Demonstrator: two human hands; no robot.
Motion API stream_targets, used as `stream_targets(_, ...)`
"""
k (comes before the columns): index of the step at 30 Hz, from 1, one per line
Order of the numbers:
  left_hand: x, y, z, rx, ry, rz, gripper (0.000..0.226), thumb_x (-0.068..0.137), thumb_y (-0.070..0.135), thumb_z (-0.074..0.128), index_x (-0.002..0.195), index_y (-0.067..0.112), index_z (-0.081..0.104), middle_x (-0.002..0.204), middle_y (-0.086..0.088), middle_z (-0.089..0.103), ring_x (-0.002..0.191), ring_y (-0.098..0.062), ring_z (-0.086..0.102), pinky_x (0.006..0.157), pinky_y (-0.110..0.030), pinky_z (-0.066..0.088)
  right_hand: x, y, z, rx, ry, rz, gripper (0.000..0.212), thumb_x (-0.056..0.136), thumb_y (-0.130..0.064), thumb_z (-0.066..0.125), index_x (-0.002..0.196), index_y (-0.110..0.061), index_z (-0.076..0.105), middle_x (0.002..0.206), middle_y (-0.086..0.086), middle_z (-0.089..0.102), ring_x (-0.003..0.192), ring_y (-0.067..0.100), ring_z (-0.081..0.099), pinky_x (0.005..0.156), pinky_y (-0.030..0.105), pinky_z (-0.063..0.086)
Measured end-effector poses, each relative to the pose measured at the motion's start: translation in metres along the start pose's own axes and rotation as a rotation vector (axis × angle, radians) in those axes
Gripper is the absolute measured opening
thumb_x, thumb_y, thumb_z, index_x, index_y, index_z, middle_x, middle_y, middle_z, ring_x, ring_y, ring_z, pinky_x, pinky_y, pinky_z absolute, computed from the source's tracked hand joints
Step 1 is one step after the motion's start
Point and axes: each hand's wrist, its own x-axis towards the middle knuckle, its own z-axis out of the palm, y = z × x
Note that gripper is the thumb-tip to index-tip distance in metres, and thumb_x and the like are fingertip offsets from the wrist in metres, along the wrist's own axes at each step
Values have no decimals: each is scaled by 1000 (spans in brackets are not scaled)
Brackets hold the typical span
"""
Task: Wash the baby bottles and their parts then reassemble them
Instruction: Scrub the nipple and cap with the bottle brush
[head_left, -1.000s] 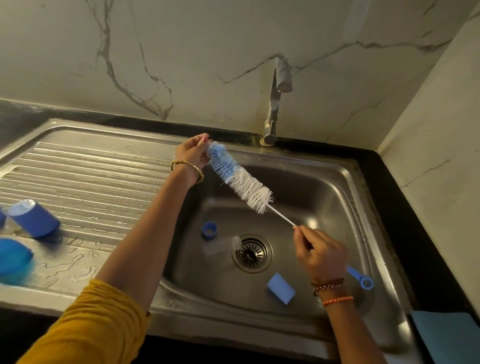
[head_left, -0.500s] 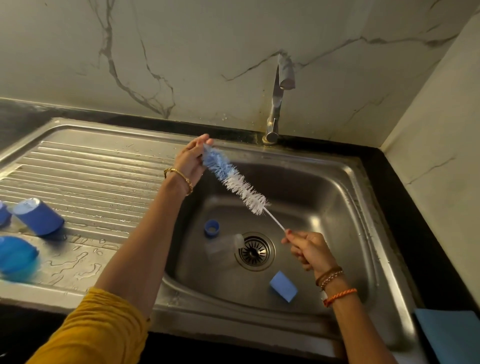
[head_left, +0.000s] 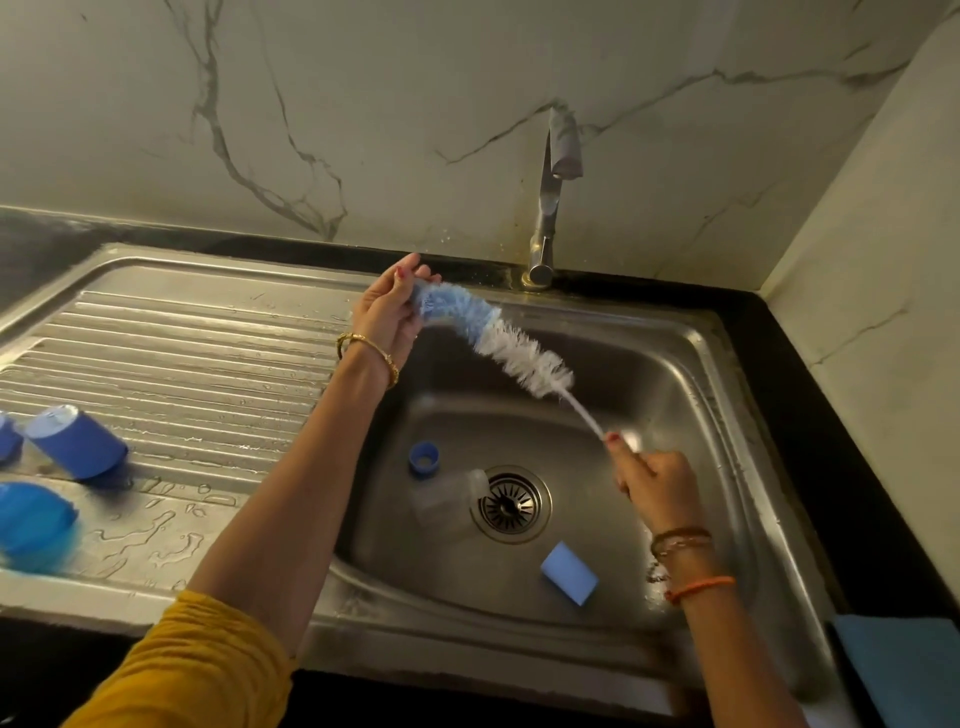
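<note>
A long bottle brush (head_left: 511, 349) with blue and white bristles hangs bent in an arc over the steel sink basin (head_left: 691, 395). My left hand (head_left: 387, 317) pinches its blue tip near the basin's back left corner. My right hand (head_left: 652, 483) grips the thin white handle to the right of the drain. On the basin floor lie a clear baby bottle (head_left: 449, 501) on its side, a small blue ring (head_left: 424, 458) and a light blue sponge (head_left: 569, 571). A dark blue cap (head_left: 78, 441) and a round blue lid (head_left: 34, 525) sit on the wet drainboard at left.
The tap (head_left: 553, 202) stands behind the basin with no water running. The ridged drainboard (head_left: 208, 353) carries puddles. Another blue part (head_left: 8, 441) shows at the left edge. A blue cloth (head_left: 909, 670) lies at the bottom right. Marble walls close the back and right.
My right hand slid up the handle toward the bristles and the brush now bends in an arc. My left hand kept its pinch on the blue tip.
</note>
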Motion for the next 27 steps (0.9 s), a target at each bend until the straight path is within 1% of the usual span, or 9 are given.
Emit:
stream_targets(3, -1, 5, -7, -156, -171, -33, 19, 84, 18, 58, 102, 12, 63, 81, 5, 67, 81, -10, 66, 73, -27, 57, 2, -9, -11, 136, -491, 380, 58, 87, -50, 51, 40, -19, 39, 36, -7, 27, 28, 5, 18, 35, 11, 14)
stream_targets(5, -1, 5, -10, -278, -222, -61, 24, 75, 22, 70, 97, 15, 69, 82, 3, 66, 80, -11, 66, 75, -26, 56, 5, -8, -12, 132, -532, 389, 56, 88, -50, 48, 42, -18, 40, 36, -8, 26, 29, 4, 16, 36, 10, 12)
stream_targets(9, -3, -4, -8, -147, 86, -17, 15, 97, 9, 42, 98, 12, 57, 68, 5, 66, 68, -8, 66, 71, -25, 57, 8, -3, -9, 49, -296, 26, 39, 89, -38, 57, 58, -15, 58, 35, -11, 40, 34, 1, 33, 38, 15, 27)
stream_targets(14, 6, 13, 1, -191, 453, 30, 12, 92, 7, 52, 85, 8, 61, 79, -3, 60, 72, -11, 62, 58, -20, 55, 8, 11, -9, -310, 282, -548, 11, 82, -21, 69, 82, -9, 70, 67, 5, 65, 59, 19, 59, 51, 18, 39)
stream_targets(16, 9, 17, 4, -168, 484, 39, 13, 92, 8, 54, 82, 8, 62, 79, -4, 61, 72, -11, 62, 61, -21, 57, 8, 14, -5, -369, 431, -720, 14, 81, -18, 67, 84, -5, 72, 67, 8, 67, 56, 23, 61, 48, 22, 45)
stream_targets(18, 10, 18, 7, -146, 469, 35, 13, 92, 9, 53, 82, 9, 61, 80, -4, 60, 72, -12, 62, 72, -25, 57, 5, 11, -1, -340, 452, -683, 20, 85, -22, 60, 80, -7, 72, 64, 8, 66, 52, 24, 59, 46, 26, 44)
stream_targets(21, 11, 17, 2, -114, 395, 36, 15, 94, 9, 49, 84, 9, 61, 81, -4, 59, 73, -11, 61, 69, -22, 56, 2, -2, -2, -222, 158, -304, 24, 89, -23, 58, 70, -16, 71, 57, 3, 63, 55, 18, 56, 56, 26, 41)
stream_targets(25, 18, 19, -7, -195, 222, 34, 18, 98, 11, 41, 89, 10, 57, 73, -1, 60, 64, -9, 62, 67, -23, 56, 0, -19, -20, 223, -484, 258, 40, 94, -29, 48, 56, -18, 52, 38, -10, 34, 31, 1, 25, 34, 13, 18)
stream_targets(27, 21, 20, -9, -264, 106, 31, 20, 99, 11, 36, 90, 11, 54, 67, 1, 63, 65, -11, 63, 67, -24, 56, -3, -20, -23, 326, -702, 432, 46, 95, -35, 38, 53, -19, 45, 37, -10, 27, 28, -1, 16, 32, 10, 10)
